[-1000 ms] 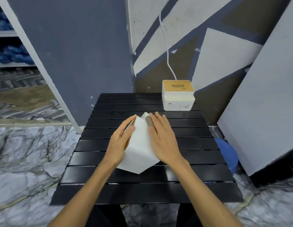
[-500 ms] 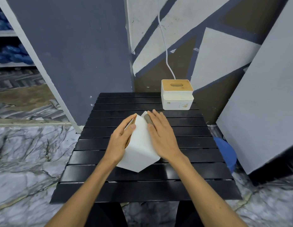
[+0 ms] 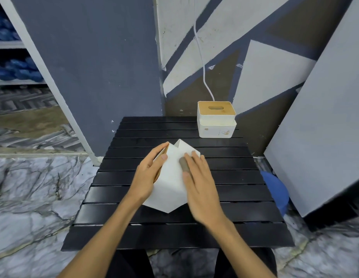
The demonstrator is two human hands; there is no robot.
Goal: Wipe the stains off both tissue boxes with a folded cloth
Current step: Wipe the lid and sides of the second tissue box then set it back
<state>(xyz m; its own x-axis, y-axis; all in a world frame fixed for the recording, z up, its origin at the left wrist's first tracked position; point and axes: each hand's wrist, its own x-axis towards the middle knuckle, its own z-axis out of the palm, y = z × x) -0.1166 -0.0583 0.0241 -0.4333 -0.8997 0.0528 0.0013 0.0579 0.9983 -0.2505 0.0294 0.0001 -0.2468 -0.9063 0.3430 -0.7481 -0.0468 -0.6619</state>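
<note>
A white tissue box (image 3: 170, 185) lies tipped over near the middle of a black slatted surface (image 3: 234, 177), turned so one corner points toward the viewer and its wooden lid faces left. A small folded grey-brown cloth (image 3: 183, 165) lies against the box's upturned white face, near its far end. The right hand (image 3: 202, 187) lies flat over that cloth and presses it onto the box with straight fingers, its grip not clenched, the thumb lying beside the cloth. The left hand (image 3: 148, 177) grasps the box from the left, fingers along the wooden lid side and thumb on the white face. A second tissue box (image 3: 215, 127) stands upright at the far right edge of the surface, well apart from the hands; it is white with a wooden lid and an oval slot, with small marks on its front. A white cable (image 3: 202, 65) hangs down the painted wall behind it. A pale grey panel (image 3: 325, 127) leans at the right, a blue object (image 3: 277, 189) shows beside the surface, and marble-patterned floor (image 3: 30, 197) spreads to the left.
</note>
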